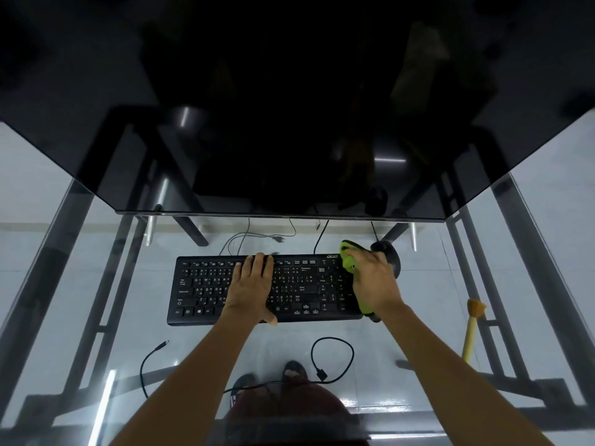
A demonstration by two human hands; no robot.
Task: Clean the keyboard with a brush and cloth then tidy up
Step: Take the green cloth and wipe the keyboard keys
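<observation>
A black keyboard point(206, 288) lies on a glass desk point(402, 342). My left hand point(252, 284) rests flat on the middle keys, fingers spread, holding nothing. My right hand point(375, 281) grips a green cloth point(348, 259) and presses it on the keyboard's right end, over the number pad. Part of the cloth sticks out below my wrist. A yellow-handled brush point(472, 326) lies on the glass to the right, apart from both hands.
A large dark monitor point(289, 123) fills the top of the view. A black mouse point(391, 252) sits just behind my right hand. Loose black cables point(331, 358) lie on the glass in front of the keyboard. My feet show through the glass.
</observation>
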